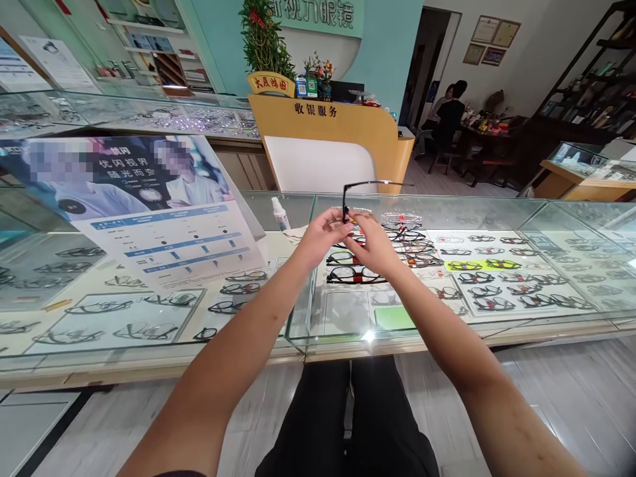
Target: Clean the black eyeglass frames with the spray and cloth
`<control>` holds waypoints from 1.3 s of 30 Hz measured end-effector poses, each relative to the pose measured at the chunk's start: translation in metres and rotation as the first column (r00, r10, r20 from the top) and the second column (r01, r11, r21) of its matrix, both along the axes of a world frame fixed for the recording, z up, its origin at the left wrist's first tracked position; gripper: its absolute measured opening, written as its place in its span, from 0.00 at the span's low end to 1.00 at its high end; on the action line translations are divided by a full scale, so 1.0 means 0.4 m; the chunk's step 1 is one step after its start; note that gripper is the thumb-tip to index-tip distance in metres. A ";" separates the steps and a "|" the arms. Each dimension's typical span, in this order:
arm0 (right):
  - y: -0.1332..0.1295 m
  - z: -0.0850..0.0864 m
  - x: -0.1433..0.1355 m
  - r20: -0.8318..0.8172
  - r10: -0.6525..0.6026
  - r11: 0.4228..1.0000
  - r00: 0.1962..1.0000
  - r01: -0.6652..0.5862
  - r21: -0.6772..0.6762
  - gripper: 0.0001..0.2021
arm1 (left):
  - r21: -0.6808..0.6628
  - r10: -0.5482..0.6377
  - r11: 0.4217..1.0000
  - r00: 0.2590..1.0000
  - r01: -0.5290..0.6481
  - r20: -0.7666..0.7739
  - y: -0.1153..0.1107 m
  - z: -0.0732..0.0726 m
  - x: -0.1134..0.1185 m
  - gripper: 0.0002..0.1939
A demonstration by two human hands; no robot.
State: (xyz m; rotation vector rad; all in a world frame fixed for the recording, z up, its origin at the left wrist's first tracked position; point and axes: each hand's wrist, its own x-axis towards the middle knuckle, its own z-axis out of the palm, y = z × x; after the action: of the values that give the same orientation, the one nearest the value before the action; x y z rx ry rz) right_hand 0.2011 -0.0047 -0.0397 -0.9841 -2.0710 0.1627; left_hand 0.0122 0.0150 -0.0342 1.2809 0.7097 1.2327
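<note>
Both my hands meet in front of me above the glass counter, around a pair of dark-framed eyeglasses [344, 196]. One thin temple arm of the eyeglasses sticks up and stretches to the right above my fingers. My left hand [325, 233] is closed on the frame from the left. From the right, my right hand [371, 244] is closed on it too, with its fingertips close to those of the left. The lower part of the eyeglasses is hidden behind my fingers. Beneath my hands, black eyeglasses [355, 275] lie in rows inside the glass display case [342, 334].
A large printed board [173, 245] stands on the counter to the left, with a white spray bottle [280, 214] beside it. More eyeglasses [491, 291] fill the case on the right. Beyond is a wooden reception desk [332, 126]. Two people [450, 112] sit at the back right.
</note>
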 end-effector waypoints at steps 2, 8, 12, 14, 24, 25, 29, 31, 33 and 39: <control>0.011 -0.017 0.011 -0.057 0.057 0.998 0.997 -0.059 -0.032 0.27 | 0.030 -0.026 0.999 0.999 0.027 -0.035 -0.006 -0.003 0.007 0.32; 0.029 -0.035 0.047 -0.135 -0.014 0.999 0.991 0.008 -0.044 0.26 | 0.232 0.245 0.949 0.962 -0.213 -0.122 0.019 -0.018 0.007 0.27; 0.034 -0.026 0.060 -0.151 -0.088 0.996 0.985 0.085 -0.026 0.25 | 0.383 0.739 0.666 0.636 -0.640 -0.224 0.057 -0.018 -0.056 0.14; 0.035 -0.024 0.064 -0.153 -0.111 0.994 0.982 0.106 -0.038 0.26 | 0.434 0.857 0.514 0.425 -0.740 -0.290 0.073 -0.017 -0.090 0.15; 0.031 -0.028 0.065 -0.163 -0.117 0.990 0.980 0.103 -0.096 0.27 | 0.181 0.634 0.664 0.417 -0.726 -0.651 0.128 -0.061 -0.140 0.31; 0.031 -0.028 0.065 -0.161 -0.116 0.990 0.980 0.101 -0.096 0.27 | 0.168 0.629 0.665 0.424 -0.728 -0.652 0.135 -0.065 -0.144 0.32; 0.031 -0.029 0.066 -0.162 -0.121 0.990 0.979 0.107 -0.094 0.27 | 0.201 0.666 0.637 0.400 -0.744 -0.630 0.146 -0.077 -0.152 0.34; 0.033 -0.029 0.067 -0.168 -0.126 0.989 0.978 0.111 -0.094 0.27 | 0.267 0.702 0.611 0.354 -0.745 -0.618 0.142 -0.079 -0.152 0.34; 0.035 -0.027 0.069 -0.174 -0.132 0.989 0.976 0.118 -0.092 0.27 | 0.344 0.742 0.584 0.312 -0.736 -0.593 0.135 -0.079 -0.151 0.35; 0.035 -0.019 0.072 -0.186 -0.143 0.988 0.972 0.130 -0.082 0.26 | 0.415 0.797 0.558 0.325 -0.719 -0.509 0.117 -0.062 -0.150 0.33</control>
State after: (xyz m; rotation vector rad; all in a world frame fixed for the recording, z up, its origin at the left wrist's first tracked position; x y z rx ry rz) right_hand 0.2298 0.0094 -0.0475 -1.1053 -1.8268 0.2492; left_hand -0.0479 0.0616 -0.0590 1.5421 1.9997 1.5619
